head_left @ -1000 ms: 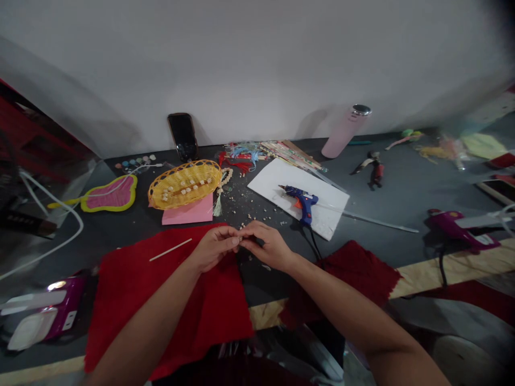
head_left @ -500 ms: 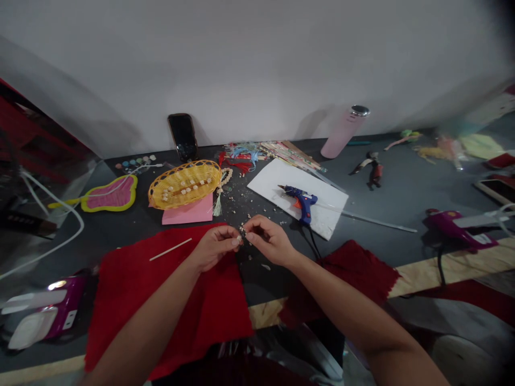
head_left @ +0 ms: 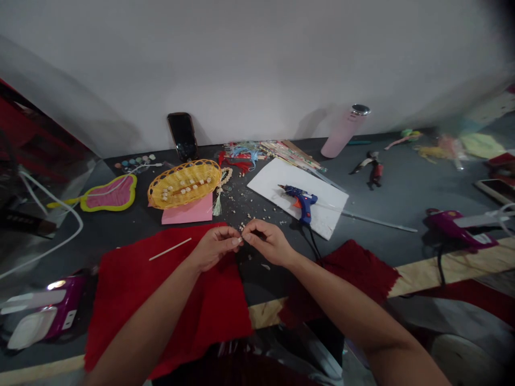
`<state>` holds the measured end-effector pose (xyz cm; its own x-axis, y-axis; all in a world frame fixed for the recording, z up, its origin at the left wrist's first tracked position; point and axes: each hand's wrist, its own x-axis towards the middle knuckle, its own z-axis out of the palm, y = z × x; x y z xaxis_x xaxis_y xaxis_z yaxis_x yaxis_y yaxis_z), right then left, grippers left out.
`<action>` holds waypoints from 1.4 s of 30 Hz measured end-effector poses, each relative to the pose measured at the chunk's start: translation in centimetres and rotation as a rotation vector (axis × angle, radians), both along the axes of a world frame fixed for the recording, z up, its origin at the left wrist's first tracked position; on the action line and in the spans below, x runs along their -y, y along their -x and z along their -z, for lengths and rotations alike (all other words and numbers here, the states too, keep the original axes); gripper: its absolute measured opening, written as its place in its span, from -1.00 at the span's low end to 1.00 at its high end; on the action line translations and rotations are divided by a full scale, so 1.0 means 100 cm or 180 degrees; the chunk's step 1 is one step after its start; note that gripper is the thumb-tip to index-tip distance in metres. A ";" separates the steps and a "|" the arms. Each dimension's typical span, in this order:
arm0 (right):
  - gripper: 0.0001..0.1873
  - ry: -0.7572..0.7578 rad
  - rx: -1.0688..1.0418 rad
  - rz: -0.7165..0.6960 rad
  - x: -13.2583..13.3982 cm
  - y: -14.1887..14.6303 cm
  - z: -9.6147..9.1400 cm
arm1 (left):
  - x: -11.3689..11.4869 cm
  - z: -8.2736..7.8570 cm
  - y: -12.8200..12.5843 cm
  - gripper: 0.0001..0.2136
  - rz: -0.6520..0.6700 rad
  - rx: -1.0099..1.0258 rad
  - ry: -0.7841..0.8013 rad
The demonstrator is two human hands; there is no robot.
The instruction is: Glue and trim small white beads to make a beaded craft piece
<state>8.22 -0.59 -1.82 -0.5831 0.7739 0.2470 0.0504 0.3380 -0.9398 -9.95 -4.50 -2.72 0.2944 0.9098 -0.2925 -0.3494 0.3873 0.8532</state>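
My left hand [head_left: 217, 246] is closed in a pinch over the edge of a red cloth [head_left: 173, 311], its fingertips on a small pale piece too tiny to name. My right hand [head_left: 267, 241] meets it fingertip to fingertip, also pinching; what lies between its fingers is hidden. Just beyond the hands, small pale beads or chips [head_left: 242, 227] are scattered on the dark table [head_left: 261, 279]. On the cloth lies a thin pale stick [head_left: 170, 249]. A yellow woven basket [head_left: 161, 201] with several small pale pieces in it sits behind my left hand.
A blue glue gun [head_left: 304, 202] rests on a white board [head_left: 273, 174]. Behind are tassels [head_left: 243, 161], a phone [head_left: 183, 136] and a pink bottle [head_left: 341, 131]. Pliers [head_left: 373, 167] lie right; a pink fan-shaped piece [head_left: 110, 194] lies left. Purple power strips [head_left: 462, 228] stand at the sides.
My fingertips have come closer together, and the small pale piece between them shows less. Everything else stays in place.
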 end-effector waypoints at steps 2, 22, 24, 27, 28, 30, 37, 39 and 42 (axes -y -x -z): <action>-0.76 0.0252 0.0004 0.0174 0.000 -0.001 0.000 | 0.000 0.000 0.000 -0.84 -0.0001 0.0029 0.0027; -0.83 0.0173 0.0201 0.0757 -0.003 -0.001 -0.010 | -0.003 -0.001 0.005 -0.92 -0.0375 0.0887 -0.0049; -0.82 0.0038 0.0156 0.0670 -0.002 0.001 -0.007 | -0.002 0.000 0.005 -0.91 -0.0335 0.0787 -0.0043; -0.84 -0.0254 0.0010 0.0492 -0.002 0.004 -0.001 | -0.001 0.001 0.004 -0.89 -0.0293 0.0519 -0.0004; -0.84 -0.0325 -0.0029 0.0443 -0.002 0.005 0.001 | -0.001 0.001 0.003 -0.88 -0.0287 0.0449 0.0008; -0.82 -0.0416 -0.0061 0.0379 -0.002 0.006 0.003 | -0.001 0.001 0.002 -0.88 -0.0294 0.0376 0.0013; -0.80 -0.0520 0.0102 0.0384 -0.002 0.004 0.002 | -0.002 -0.004 0.001 -0.86 -0.0376 0.0336 -0.0007; -0.82 -0.0534 0.0173 0.0480 -0.003 0.003 0.002 | -0.001 -0.006 0.001 -0.84 -0.0324 0.0315 -0.0035; -0.85 -0.0514 0.0344 0.0635 -0.005 -0.001 0.002 | 0.000 -0.008 0.001 -0.83 -0.0211 0.0339 -0.0110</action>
<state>8.28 -0.07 -2.06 -0.4529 0.8317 0.3211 0.2279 0.4562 -0.8602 -10.03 -4.55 -1.88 0.2610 0.9373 -0.2310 -0.4624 0.3315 0.8224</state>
